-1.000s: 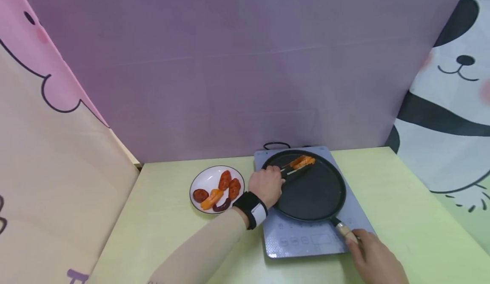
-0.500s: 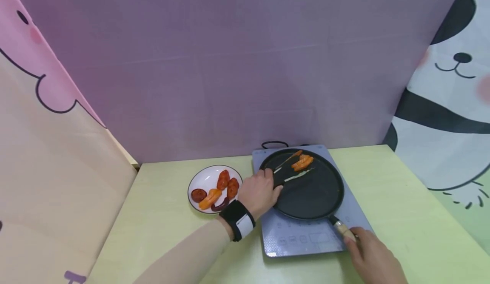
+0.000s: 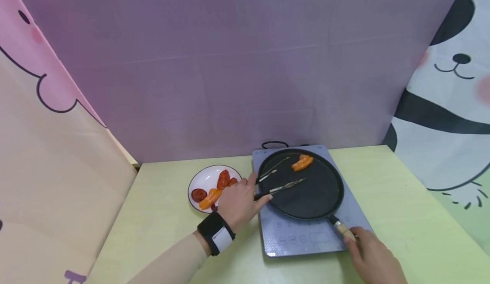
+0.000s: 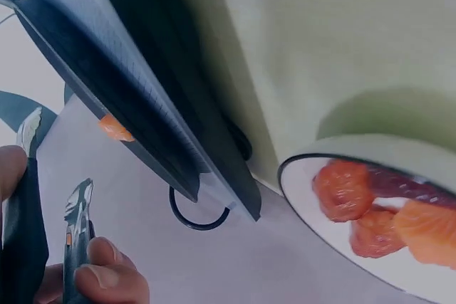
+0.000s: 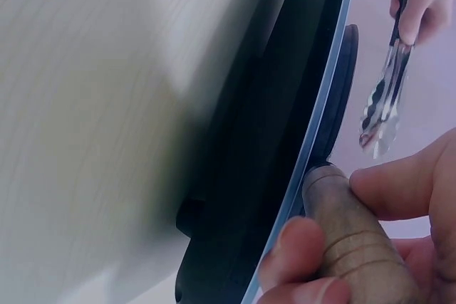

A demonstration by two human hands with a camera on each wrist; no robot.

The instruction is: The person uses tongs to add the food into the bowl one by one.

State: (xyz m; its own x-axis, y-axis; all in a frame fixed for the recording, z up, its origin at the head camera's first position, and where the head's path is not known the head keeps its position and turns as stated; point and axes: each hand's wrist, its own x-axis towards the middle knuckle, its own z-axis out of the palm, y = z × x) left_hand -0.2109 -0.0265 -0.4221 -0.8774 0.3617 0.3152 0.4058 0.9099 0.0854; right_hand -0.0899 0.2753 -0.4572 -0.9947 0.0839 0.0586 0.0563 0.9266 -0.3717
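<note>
My left hand [image 3: 238, 201] holds metal kitchen tongs [image 3: 288, 186] by their dark grips over the left side of the black frying pan [image 3: 310, 201]. In the left wrist view, the arms of the tongs [image 4: 80, 208] stand apart with nothing between the tips. An orange piece of food [image 3: 302, 163] lies in the pan toward the back. My right hand [image 3: 375, 256] grips the pan's wooden handle [image 3: 343, 229], fingers and thumb wrapped around it in the right wrist view. Partly hidden behind the left hand is a white plate [image 3: 204, 178] bearing red, orange and dark purple food pieces.
Beneath the pan lies a grey-blue flat cooktop [image 3: 283, 235], its touch panel facing the front. A black cable loop [image 3: 274, 142] shows at its back edge. Purple cloth [image 3: 229, 84] stands behind the pale table [image 3: 164, 216], with printed sheets at both sides.
The tongs have released the orange piece into the pan and opened. My left hand has drawn back left with them, now overlapping the plate. The right hand stays on the handle.
</note>
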